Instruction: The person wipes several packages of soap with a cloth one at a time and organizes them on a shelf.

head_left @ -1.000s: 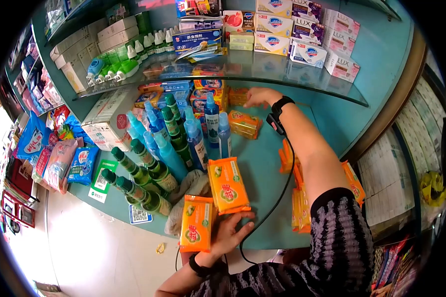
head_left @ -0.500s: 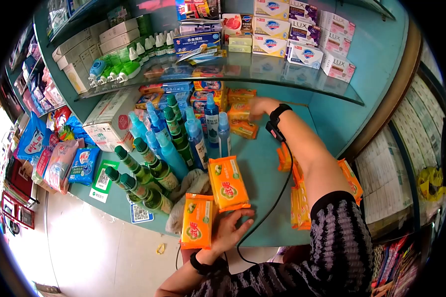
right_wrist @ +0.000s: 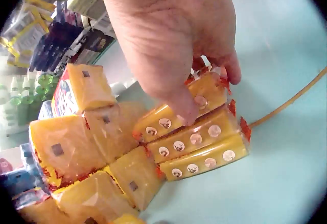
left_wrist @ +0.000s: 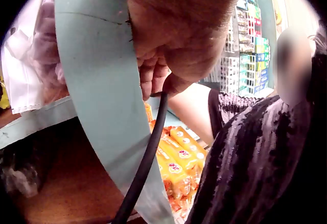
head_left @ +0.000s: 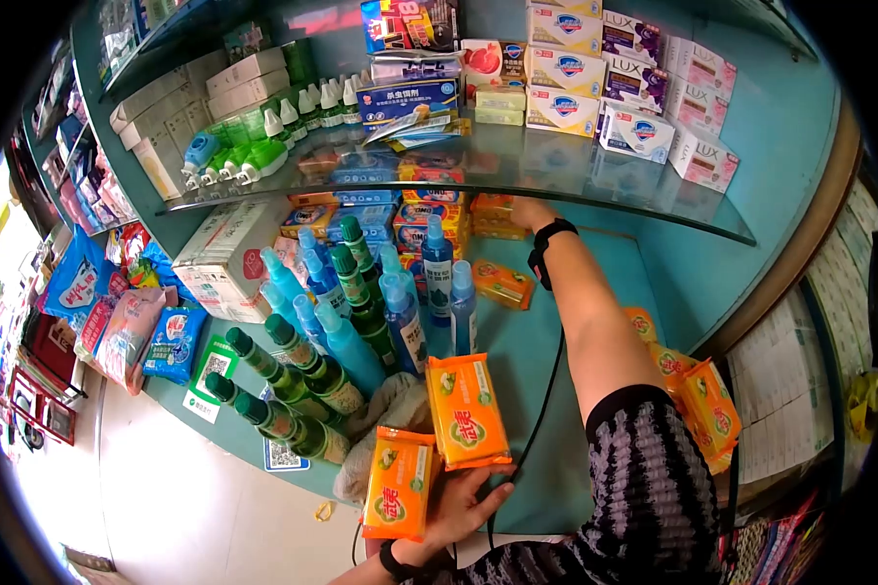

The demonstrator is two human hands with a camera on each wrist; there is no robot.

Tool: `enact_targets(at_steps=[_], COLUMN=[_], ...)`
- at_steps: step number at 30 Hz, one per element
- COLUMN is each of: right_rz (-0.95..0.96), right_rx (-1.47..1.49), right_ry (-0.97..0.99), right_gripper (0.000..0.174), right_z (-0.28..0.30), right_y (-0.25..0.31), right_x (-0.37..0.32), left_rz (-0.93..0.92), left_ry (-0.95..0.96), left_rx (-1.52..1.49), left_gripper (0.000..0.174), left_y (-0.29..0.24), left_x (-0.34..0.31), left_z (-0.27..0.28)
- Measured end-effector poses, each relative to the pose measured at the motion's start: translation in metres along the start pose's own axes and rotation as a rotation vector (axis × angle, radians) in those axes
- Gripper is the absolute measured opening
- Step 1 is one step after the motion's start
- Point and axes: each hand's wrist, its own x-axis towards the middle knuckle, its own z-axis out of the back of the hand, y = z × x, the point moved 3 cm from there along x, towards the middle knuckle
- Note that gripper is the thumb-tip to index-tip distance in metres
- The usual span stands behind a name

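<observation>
At the back of the teal counter, my right hand [head_left: 534,213] grips an orange-wrapped soap pack [right_wrist: 209,93] in a group of three that lie side against side. Its thumb presses one long side and the fingers reach over the far side, partly hidden. A single soap pack [head_left: 502,283] lies in front of that group. At the counter's front edge, my left hand [head_left: 466,507] rests with relaxed fingers beside two orange soap packs, a nearer one [head_left: 400,483] and a farther one [head_left: 468,409]. A black cable [left_wrist: 153,147] passes by its thumb.
Spray bottles [head_left: 437,273] and green bottles [head_left: 302,424] crowd the left of the counter. A glass shelf [head_left: 517,175] bearing boxed soaps overhangs the back. More orange soap packs [head_left: 707,409] lie beyond my right forearm. A grey cloth [head_left: 385,419] lies near the bottles.
My right hand has shifted to the rear group with a soap pack, and the pile in front looks lower. My left hand stays by the front edge. The head view has tilted up slightly.
</observation>
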Motion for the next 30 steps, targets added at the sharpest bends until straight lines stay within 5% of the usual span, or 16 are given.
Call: enact_targets(at_steps=[6, 12, 15, 24, 30], right_rz=[0.12, 0.072, 0.096, 0.055, 0.299], right_rx=[0.046, -0.038, 0.29, 0.247, 0.202], right_ry=[-0.233, -0.211, -0.29, -0.027, -0.192], right_gripper=[0.044, 0.048, 0.048, 0.056, 0.05], right_z=[-0.032, 0.008, -0.019, -0.007, -0.003], right_y=[-0.01, 0.0, -0.006, -0.003, -0.008], right_x=[0.01, -0.015, 0.005, -0.004, -0.013], left_rz=[-0.077, -0.048, -0.062, -0.037, -0.134], left_ry=[-0.012, 0.001, 0.007, 0.025, 0.015], left_rx=[0.017, -0.01, -0.019, -0.035, -0.007], left_gripper=[0.025, 0.025, 0.025, 0.025, 0.027], left_y=[-0.001, -0.003, -0.001, -0.004, 0.003], left_x=[0.001, 0.001, 0.001, 0.0, 0.003], left_z=[0.001, 0.001, 0.001, 0.002, 0.001])
